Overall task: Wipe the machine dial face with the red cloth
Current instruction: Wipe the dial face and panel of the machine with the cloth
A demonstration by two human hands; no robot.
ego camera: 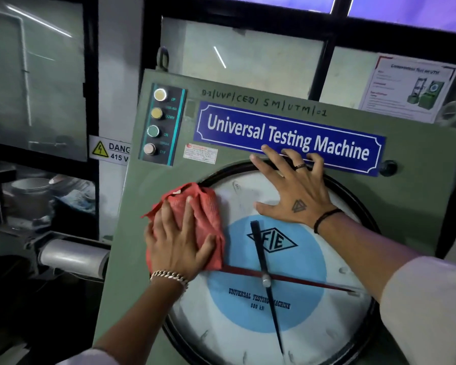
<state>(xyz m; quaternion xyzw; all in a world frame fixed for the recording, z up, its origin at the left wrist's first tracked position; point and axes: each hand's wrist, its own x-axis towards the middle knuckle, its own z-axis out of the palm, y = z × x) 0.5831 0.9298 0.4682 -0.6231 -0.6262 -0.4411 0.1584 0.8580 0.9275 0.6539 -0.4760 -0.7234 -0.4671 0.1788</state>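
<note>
A red cloth (195, 219) lies bunched against the upper left edge of the round dial face (287, 325) of a green universal testing machine (411, 201), partly over the black rim and partly on the green panel beside it. The person's left hand (175, 241) lies flat on top of the cloth, fingers spread and pressing it against the surface rather than pinching it; a chain bracelet (169, 275) circles the wrist. The right hand (294, 192) is splayed open and empty, its palm on the top of the dial glass and its fingertips reaching over the rim to the lower edge of the blue nameplate (290, 135) reading "Universal Testing Machine". A ring sits on one finger and a dark band on the wrist.

On the dial, a black pointer (263, 262) and a red pointer (300, 280) cross at the central hub over a light-blue disc. Left of the nameplate, a dark control strip (162, 125) carries four round buttons in a column. A yellow electrical danger sign (109, 151) is fixed to the wall at the left, and a printed instruction sheet (408, 86) hangs on the window behind the machine.
</note>
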